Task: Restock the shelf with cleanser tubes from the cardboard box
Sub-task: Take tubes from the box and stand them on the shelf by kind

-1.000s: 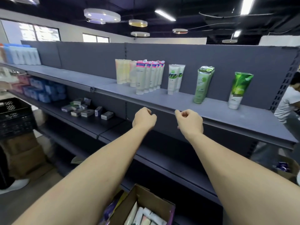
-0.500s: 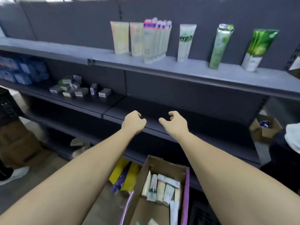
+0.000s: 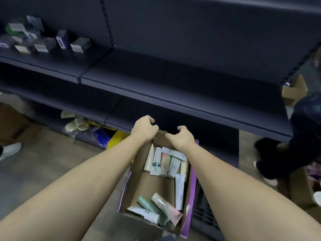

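The cleanser tubes (image 3: 166,164) lie inside the cardboard box (image 3: 147,186), which sits on the floor in front of the shelf (image 3: 173,80). 1 cluster lies side by side against the box's far end, caps toward the far wall; a single white tube (image 3: 179,191) runs along the right wall, and 3 more tubes (image 3: 156,208) lie crossed at the near end. The box's outer sides are purple.

Both arms reach out over the box. The left hand (image 3: 144,130) hangs above the box's far left corner, fingers curled inward with nothing in them. The right hand (image 3: 182,137) hovers over the far right corner, fingers and thumb loosely bent and apart, holding nothing; whether either hand touches the far flap cannot be told.

The dark shelf boards directly beyond the box are bare here. Small boxed products (image 3: 43,42) stand on the upper board toward its left end. Another person (image 3: 295,136) in dark clothes stands at the shelf's right end, near a second carton (image 3: 294,90).
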